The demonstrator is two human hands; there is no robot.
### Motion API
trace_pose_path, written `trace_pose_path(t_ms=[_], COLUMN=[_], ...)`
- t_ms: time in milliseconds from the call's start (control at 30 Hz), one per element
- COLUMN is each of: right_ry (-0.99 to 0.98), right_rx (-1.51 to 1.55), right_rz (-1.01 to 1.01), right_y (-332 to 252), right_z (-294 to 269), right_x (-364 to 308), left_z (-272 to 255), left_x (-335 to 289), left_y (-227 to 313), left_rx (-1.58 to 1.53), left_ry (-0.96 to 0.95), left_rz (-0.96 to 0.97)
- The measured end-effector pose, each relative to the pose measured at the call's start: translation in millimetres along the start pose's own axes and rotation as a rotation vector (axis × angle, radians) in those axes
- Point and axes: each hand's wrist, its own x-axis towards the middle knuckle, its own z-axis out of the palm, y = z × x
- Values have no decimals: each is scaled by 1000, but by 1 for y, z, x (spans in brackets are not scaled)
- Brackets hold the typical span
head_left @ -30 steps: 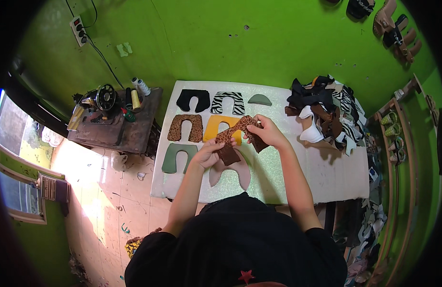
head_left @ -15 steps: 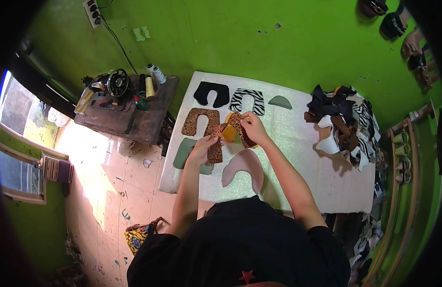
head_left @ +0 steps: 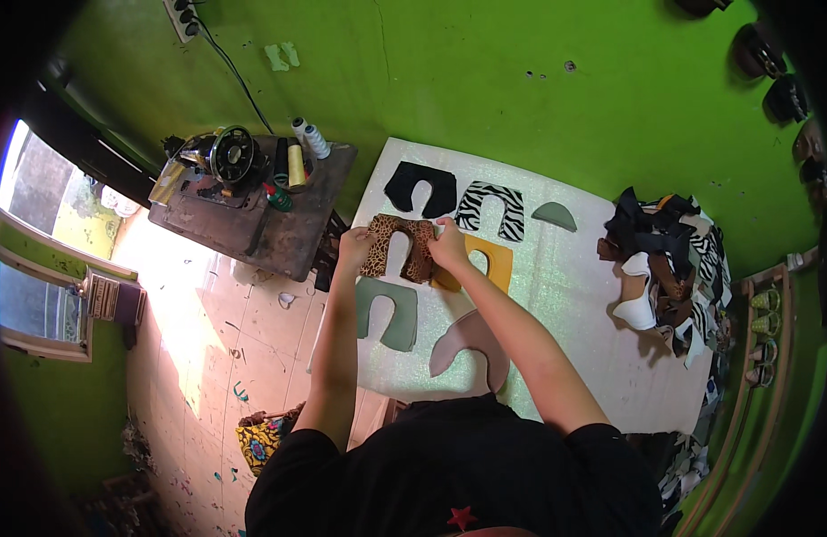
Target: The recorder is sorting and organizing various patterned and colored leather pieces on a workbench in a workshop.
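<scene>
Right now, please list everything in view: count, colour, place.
Table: 1, whitish, centre
Leopard-print U-pieces: count unclear, brown, table's left
Plain U-pieces: 3+, black, green, yellow, table
Zebra-print U-piece: 1 visible, black-white, far side
Crescent piece: 1, pinkish grey, near edge
Half-circle piece: 1, green, far side
Scrap pile: 1, mixed, table's right
Sewing machine: 1, black, left
Thread cones: 4, white, black, yellow, left
Bottle: 1, green, left
Power strip: 1, white, wall
Sandals: several, mixed, right
Floral cloth: 1, multicoloured, lower left
Left hand, right hand: 2, bare, on leopard-print

Leopard-print cutout [head_left: 377, 255] brown, dark-spotted — zebra-print cutout [head_left: 496, 191] striped black-white — yellow cutout [head_left: 500, 266], grey-green cutout [head_left: 399, 328], black cutout [head_left: 419, 178], green wall [head_left: 467, 98].
</scene>
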Motion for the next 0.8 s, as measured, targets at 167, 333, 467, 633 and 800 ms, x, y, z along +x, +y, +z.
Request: trace_pose_path(t_ms=[167, 333, 467, 633, 800], right_ry=[42, 35, -50, -108, -151], right_rx=[54, 1, -96, -341, -642], right_rz=[9, -17, -33, -59, -285], right_y=[-1, 12, 2, -15, -28], right_z=[18, 21, 22, 12, 8], right_x=[-2, -3, -10, -20, -34], left_z=[-4, 5, 7, 28, 34], left_x=[17, 15, 15, -18, -13], left_y=[-19, -19, -22, 14, -14], left_rx=[-36, 364, 520, 808, 878], left_ry=[-24, 140, 217, 249, 91], left_rz=[76, 250, 352, 364, 653])
